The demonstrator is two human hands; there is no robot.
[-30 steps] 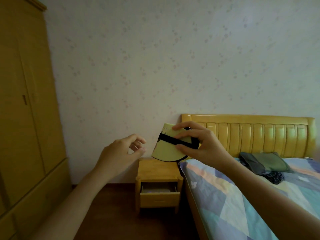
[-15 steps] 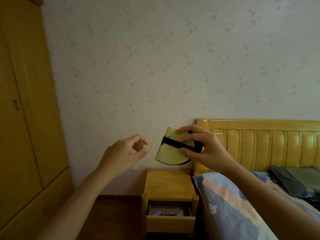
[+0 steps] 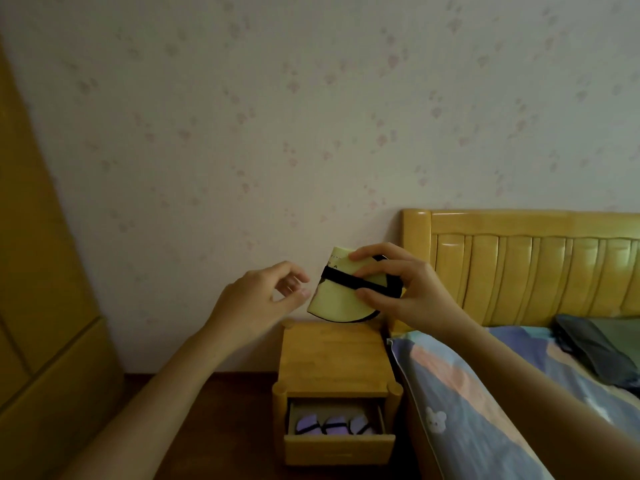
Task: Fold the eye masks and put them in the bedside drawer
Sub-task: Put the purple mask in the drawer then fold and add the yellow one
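The open drawer (image 3: 337, 431) now sits nearer below me, three purple folded masks (image 3: 330, 425) visible inside. My right hand (image 3: 398, 289) still pinches the folded yellow eye mask (image 3: 341, 289) above the nightstand (image 3: 334, 358); my left hand (image 3: 256, 299) hovers loose beside it. The mask's print is unreadable.

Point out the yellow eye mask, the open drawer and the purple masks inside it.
yellow eye mask (image 3: 337, 301): head view, lower yellow face below the strap.
open drawer (image 3: 339, 448): head view, front panel.
purple masks (image 3: 334, 425): head view, middle one.
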